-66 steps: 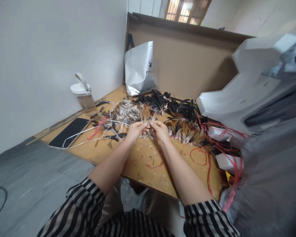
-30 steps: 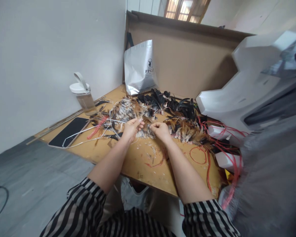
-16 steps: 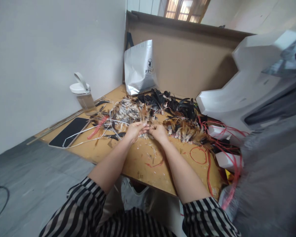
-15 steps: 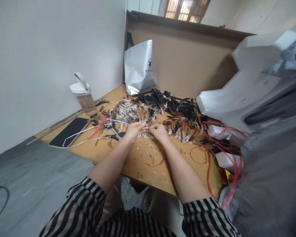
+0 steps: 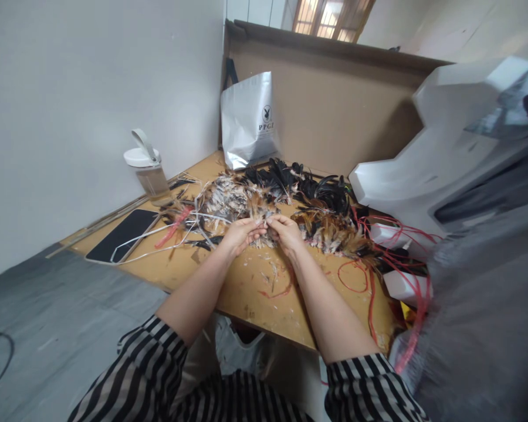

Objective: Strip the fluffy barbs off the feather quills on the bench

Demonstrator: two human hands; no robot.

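Note:
My left hand and my right hand meet fingertip to fingertip over the wooden table. Both are pinched around the base of a small brown feather tuft, though the fingertips are too small to show it fully. Behind my left hand lies a pile of pale and brown feathers. Black feathers spread along the back, and bunched brown feathers lie right of my right hand. Red string loops on the table's right part.
A dark phone with white strips across it lies at the left, near a lidded cup. A silver bag stands at the back against cardboard. White foam pieces crowd the right.
My right hand's fingertips have risen slightly and closed in on my left hand's fingertips. My left hand has shifted a little to the right. The surrounding objects look unchanged.

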